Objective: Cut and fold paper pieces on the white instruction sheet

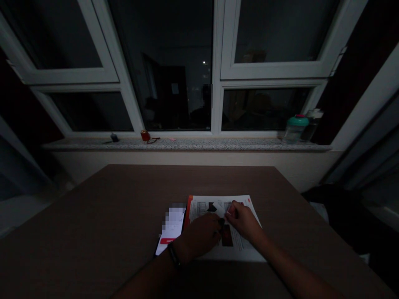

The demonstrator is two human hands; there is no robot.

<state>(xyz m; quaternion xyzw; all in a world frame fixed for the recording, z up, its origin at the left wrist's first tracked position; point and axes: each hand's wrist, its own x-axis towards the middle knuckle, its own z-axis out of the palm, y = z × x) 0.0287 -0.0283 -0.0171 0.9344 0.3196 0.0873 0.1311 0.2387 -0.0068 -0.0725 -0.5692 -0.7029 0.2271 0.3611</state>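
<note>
Partly, the left hand (pixel 202 234) hides the printed page (pixel 239 241).

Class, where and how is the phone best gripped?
Probably across its long edges, at the far half, coming from above and the left. The phone lies screen up; its left edge faces tabletop, while the page borders its right and the left hand crowds its near right corner.

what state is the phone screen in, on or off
On: the phone, left of the printed page, glows bright and pale, with a red bar near its lower end.
</note>
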